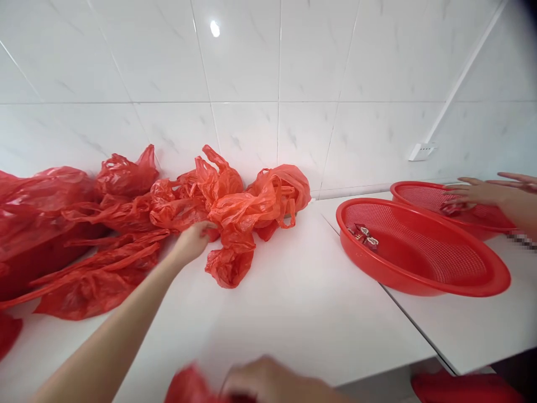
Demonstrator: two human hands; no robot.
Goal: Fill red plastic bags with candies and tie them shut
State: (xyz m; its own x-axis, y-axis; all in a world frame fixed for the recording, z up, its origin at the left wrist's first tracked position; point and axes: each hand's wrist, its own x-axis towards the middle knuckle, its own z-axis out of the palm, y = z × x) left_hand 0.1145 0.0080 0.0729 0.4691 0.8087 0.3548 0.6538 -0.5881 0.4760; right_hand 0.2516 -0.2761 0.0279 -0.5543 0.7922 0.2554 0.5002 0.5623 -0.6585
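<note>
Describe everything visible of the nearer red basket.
The nearer red basket is shallow, roundish and apparently plastic, with a smooth rim and finely perforated walls. It stands open side up across two adjoining white tabletops. A few small packets lie inside, at its left. The farther basket shows behind; whether they touch is unclear.

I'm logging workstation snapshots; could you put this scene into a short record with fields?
Left hand: at the crumpled red plastic bags, grip unclear
Right hand: blurred, bottom edge, beside an unidentifiable red item
Near basket: red, perforated, small wrapped packets at its left
Far basket: red, partly behind the near one, another person's hands at it
Surface: white tabletop
Wall: pale tiles, white socket
</note>
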